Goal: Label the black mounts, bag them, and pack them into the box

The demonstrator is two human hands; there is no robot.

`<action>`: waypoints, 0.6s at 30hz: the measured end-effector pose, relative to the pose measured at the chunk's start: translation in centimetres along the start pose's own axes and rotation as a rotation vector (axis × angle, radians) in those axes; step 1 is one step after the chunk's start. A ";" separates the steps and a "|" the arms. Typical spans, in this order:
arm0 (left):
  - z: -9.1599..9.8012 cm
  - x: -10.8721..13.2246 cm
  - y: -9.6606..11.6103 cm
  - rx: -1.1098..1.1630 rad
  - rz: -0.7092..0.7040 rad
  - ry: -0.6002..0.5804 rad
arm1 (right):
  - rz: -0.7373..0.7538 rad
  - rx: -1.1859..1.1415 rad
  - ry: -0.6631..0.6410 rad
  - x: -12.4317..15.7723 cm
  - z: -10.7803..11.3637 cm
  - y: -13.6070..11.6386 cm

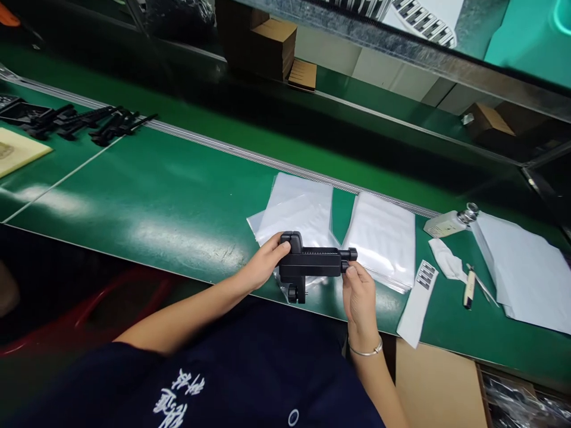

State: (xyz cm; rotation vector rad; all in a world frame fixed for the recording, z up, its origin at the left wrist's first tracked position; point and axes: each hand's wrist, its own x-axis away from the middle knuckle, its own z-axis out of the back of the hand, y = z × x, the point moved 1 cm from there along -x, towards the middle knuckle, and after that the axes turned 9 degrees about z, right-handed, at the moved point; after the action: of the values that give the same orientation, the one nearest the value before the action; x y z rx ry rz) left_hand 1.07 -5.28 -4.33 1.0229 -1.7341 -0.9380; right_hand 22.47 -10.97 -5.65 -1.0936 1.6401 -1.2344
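Observation:
Between my two hands is a black clamp-like bracket (316, 264) with a ridged bar, a padded jaw at its left end and small knobs at the right and below. My left hand (265, 261) is closed around the jaw end. The fingers of my right hand (359, 285) pinch a small knob at the right end. Beneath the bracket lie clear plastic bags (298, 208) on the green table (191, 196). A second stack of clear bags (383, 238) is just beyond my right hand.
To the right are a label strip (417, 303), a crumpled white cloth (447, 260), a cutter (469, 288), a metal-topped bottle (450, 222) and white sheets (530, 267). Several black parts (98, 122) lie far left. A metal-edged shelf (423, 56) overhangs the back. Cardboard (439, 380) stands below the front edge.

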 end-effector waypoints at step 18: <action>-0.7 -0.1 0.7 -0.142 -0.107 -0.040 | 0.084 0.045 0.009 -1.2 0.8 1.0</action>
State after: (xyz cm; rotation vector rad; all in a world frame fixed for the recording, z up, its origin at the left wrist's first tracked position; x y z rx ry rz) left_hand 1.53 -5.03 -3.50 1.0176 -1.6328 -1.1400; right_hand 23.39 -9.96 -6.68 -0.9833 1.6405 -1.2172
